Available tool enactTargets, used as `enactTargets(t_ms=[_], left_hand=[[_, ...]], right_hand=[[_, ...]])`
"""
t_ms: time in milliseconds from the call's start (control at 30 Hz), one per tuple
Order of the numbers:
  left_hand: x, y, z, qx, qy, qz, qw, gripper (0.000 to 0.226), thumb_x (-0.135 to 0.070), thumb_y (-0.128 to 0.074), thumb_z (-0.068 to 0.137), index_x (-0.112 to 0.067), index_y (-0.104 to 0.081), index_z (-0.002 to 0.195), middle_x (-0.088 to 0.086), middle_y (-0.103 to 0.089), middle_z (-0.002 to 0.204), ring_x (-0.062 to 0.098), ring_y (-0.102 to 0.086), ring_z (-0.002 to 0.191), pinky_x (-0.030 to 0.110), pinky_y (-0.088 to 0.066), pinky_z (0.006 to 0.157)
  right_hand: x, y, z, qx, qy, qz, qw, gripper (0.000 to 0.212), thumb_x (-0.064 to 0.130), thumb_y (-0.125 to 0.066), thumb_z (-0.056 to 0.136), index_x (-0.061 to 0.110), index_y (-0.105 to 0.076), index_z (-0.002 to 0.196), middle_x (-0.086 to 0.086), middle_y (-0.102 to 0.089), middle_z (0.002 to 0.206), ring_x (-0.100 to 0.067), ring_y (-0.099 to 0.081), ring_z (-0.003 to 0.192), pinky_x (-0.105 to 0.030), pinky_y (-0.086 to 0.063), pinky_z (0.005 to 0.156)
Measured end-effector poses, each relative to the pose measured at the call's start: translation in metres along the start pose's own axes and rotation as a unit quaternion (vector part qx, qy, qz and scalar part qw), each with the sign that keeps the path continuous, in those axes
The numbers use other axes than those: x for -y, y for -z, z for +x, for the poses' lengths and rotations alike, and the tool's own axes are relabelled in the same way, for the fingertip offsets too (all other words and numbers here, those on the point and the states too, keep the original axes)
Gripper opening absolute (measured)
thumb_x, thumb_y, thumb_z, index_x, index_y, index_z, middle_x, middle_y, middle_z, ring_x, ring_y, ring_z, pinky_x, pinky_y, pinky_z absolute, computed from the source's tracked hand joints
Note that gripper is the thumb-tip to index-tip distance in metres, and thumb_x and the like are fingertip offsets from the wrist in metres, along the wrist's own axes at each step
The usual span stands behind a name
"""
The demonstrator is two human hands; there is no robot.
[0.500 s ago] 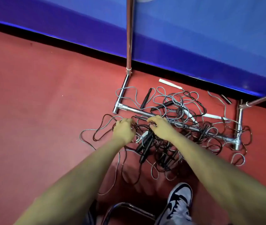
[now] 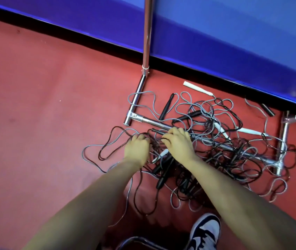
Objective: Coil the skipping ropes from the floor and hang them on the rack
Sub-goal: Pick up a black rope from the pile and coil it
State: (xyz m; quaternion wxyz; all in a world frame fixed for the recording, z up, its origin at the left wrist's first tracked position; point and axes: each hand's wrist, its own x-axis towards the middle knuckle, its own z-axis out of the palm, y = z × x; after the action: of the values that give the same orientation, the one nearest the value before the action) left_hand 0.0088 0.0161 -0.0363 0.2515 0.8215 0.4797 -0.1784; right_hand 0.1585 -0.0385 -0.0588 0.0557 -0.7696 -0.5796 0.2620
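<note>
While reaching into the tangle: both hands at frame centre, backs up, fingers curled down among the cords.
Left hand (image 2: 137, 149): fingers hooked into dark and grey cords at the left edge of the pile; cannot tell which cord is actually gripped.
Right hand (image 2: 178, 141): just right of the left hand, fingers curled over a dark cord and the end of a black handle; grip looks closed on the cords.
Ropes (image 2: 215, 141): one tangled pile on the floor, centre to right of frame, draped over the rack's base bar; grey and dark cords, separate ropes not countable.
Handles: three white ones plainly seen, one (image 2: 196, 88) at upper centre-right apart from the pile; several black ones, at least five, one (image 2: 167, 109) above the bar.
Rack (image 2: 147, 33): chrome; two uprights, one at top centre, one at right edge; one base bar running diagonally between two feet.
Floor (image 2: 44, 105): red.
Wall (image 2: 233, 33): blue, across the top.
Shoe (image 2: 205, 231): one, white and dark, bottom centre-right.
</note>
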Motion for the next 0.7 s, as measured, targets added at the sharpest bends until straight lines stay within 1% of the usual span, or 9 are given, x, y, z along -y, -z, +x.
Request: enactTargets(t_ms=[100, 167, 233, 333, 400, 433, 533, 633, 700], left_hand=[[-0.007, 0.042, -0.005, -0.044, -0.036, -0.048, 0.997, 0.029, -0.033, -0.032, 0.102, -0.013, -0.050, 0.114, 0.009, -0.058, 0.108, 0.032, -0.057, 0.100, 0.035, -0.040, 0.068], [-0.013, 0.077, -0.010, -0.077, -0.066, -0.117, 0.988, 0.027, -0.032, -0.038, 0.101, -0.010, -0.052, 0.102, 0.012, -0.062, 0.092, 0.035, -0.058, 0.085, 0.034, -0.037, 0.062], [-0.022, 0.117, -0.017, -0.090, -0.089, -0.197, 0.972, 0.024, -0.028, -0.045, 0.099, -0.007, -0.054, 0.091, 0.014, -0.059, 0.074, 0.037, -0.055, 0.074, 0.036, -0.038, 0.061], [-0.044, 0.173, -0.031, -0.107, -0.107, -0.271, 0.951, 0.025, -0.021, -0.050, 0.097, -0.001, -0.055, 0.081, 0.012, -0.057, 0.065, 0.023, -0.054, 0.058, 0.031, -0.037, 0.059], [-0.058, 0.208, -0.044, -0.123, -0.111, -0.311, 0.936, 0.027, -0.018, -0.051, 0.096, -0.003, -0.054, 0.074, 0.008, -0.058, 0.061, 0.003, -0.046, 0.042, 0.020, -0.036, 0.049], [-0.065, 0.224, -0.052, -0.131, -0.116, -0.334, 0.926, 0.026, -0.018, -0.051, 0.096, -0.006, -0.054, 0.072, 0.003, -0.057, 0.059, 0.001, -0.043, 0.039, 0.015, -0.035, 0.046], [-0.085, 0.265, -0.078, -0.161, -0.139, -0.380, 0.900, 0.027, -0.021, -0.052, 0.095, -0.014, -0.053, 0.069, -0.003, -0.056, 0.056, 0.000, -0.042, 0.039, 0.018, -0.038, 0.049], [-0.105, 0.301, -0.109, -0.194, -0.166, -0.416, 0.873, 0.029, -0.022, -0.050, 0.097, -0.018, -0.050, 0.068, -0.001, -0.058, 0.058, 0.005, -0.046, 0.040, 0.022, -0.039, 0.050], [-0.118, 0.323, -0.134, -0.210, -0.186, -0.439, 0.854, 0.028, -0.021, -0.049, 0.097, -0.015, -0.050, 0.070, 0.001, -0.058, 0.060, 0.011, -0.047, 0.042, 0.021, -0.040, 0.048]], right_hand=[[0.007, 0.032, -0.005, -0.040, -0.031, 0.108, 0.993, 0.018, 0.024, -0.056, 0.095, 0.012, -0.069, 0.094, -0.002, -0.060, 0.087, -0.026, -0.054, 0.089, -0.036, -0.042, 0.080], [0.018, 0.059, -0.006, -0.048, -0.046, 0.178, 0.982, 0.021, 0.022, -0.055, 0.095, 0.015, -0.057, 0.075, 0.007, -0.046, 0.064, -0.020, -0.047, 0.069, -0.034, -0.037, 0.063], [0.033, 0.092, -0.008, -0.068, -0.054, 0.227, 0.970, 0.034, 0.019, -0.056, 0.094, 0.016, -0.043, 0.063, 0.007, -0.033, 0.054, -0.012, -0.033, 0.055, -0.031, -0.028, 0.055], [0.054, 0.143, -0.015, -0.076, -0.058, 0.313, 0.945, 0.040, 0.012, -0.057, 0.093, 0.022, -0.042, 0.058, 0.009, -0.033, 0.051, -0.005, -0.029, 0.048, -0.020, -0.027, 0.050], [0.068, 0.175, -0.022, -0.062, -0.048, 0.368, 0.927, 0.023, 0.006, -0.056, 0.093, 0.017, -0.057, 0.072, 0.010, -0.043, 0.055, -0.001, -0.039, 0.047, -0.014, -0.033, 0.050], [0.075, 0.191, -0.026, -0.048, -0.046, 0.395, 0.916, 0.016, 0.003, -0.055, 0.093, 0.014, -0.061, 0.083, 0.007, -0.048, 0.059, 0.000, -0.042, 0.051, -0.013, -0.035, 0.050], [0.092, 0.232, -0.043, -0.009, -0.026, 0.409, 0.912, 0.021, -0.004, -0.053, 0.090, 0.012, -0.062, 0.099, 0.000, -0.052, 0.069, -0.009, -0.043, 0.058, -0.015, -0.038, 0.050], [0.105, 0.264, -0.069, 0.025, 0.012, 0.362, 0.932, 0.023, -0.001, -0.056, 0.088, 0.021, -0.060, 0.083, 0.005, -0.052, 0.070, -0.008, -0.043, 0.059, -0.015, -0.037, 0.051], [0.114, 0.281, -0.089, 0.026, 0.036, 0.314, 0.948, 0.009, 0.011, -0.066, 0.085, 0.017, -0.063, 0.080, 0.000, -0.054, 0.076, -0.009, -0.045, 0.063, -0.019, -0.036, 0.059]])
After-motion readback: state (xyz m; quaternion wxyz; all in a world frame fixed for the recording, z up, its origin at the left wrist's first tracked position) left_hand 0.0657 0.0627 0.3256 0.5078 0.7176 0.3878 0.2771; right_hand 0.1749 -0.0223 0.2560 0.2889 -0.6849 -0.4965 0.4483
